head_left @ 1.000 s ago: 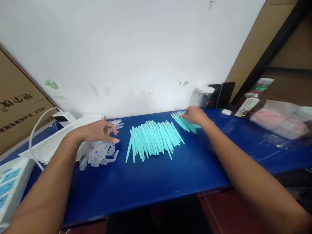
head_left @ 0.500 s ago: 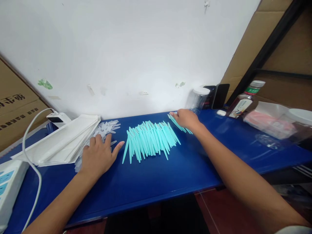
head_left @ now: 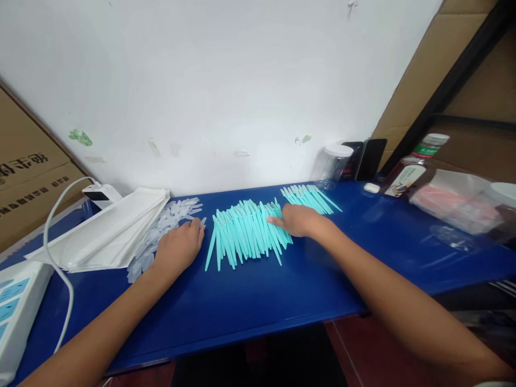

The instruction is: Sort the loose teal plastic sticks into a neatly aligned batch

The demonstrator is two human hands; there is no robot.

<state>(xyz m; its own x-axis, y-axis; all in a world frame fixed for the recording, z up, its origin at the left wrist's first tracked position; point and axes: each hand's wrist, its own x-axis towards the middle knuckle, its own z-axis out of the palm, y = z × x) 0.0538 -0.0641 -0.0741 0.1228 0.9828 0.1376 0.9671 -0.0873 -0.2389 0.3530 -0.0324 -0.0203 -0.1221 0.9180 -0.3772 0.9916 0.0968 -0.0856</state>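
Observation:
Slim turquoise eyebrow razors [head_left: 245, 234] lie side by side in a wide pile at the middle of the blue table. My right hand [head_left: 298, 219] is at the pile's right end, its thumb and fingers closed around razors there; the fingertips are partly hidden. Behind it lies a smaller row of the same razors [head_left: 312, 198]. My left hand [head_left: 180, 244] rests left of the main pile with fingers curled together. A small translucent cover [head_left: 203, 221] sticks out at its fingertips. More translucent covers [head_left: 161, 228] lie heaped behind and beside that hand.
White paper sleeves [head_left: 108, 231] are stacked at the left, near a white device with a cable [head_left: 102, 194] and a power strip [head_left: 20, 306]. At the right stand a clear jar [head_left: 332, 164], phones [head_left: 371, 160], a bottle [head_left: 411, 166] and a pink-filled bag [head_left: 455, 201]. A wall rises behind.
My right hand has moved from the smaller razor row to the right end of the main pile. My left hand's spread fingers have curled together and shifted right. The view has shifted slightly.

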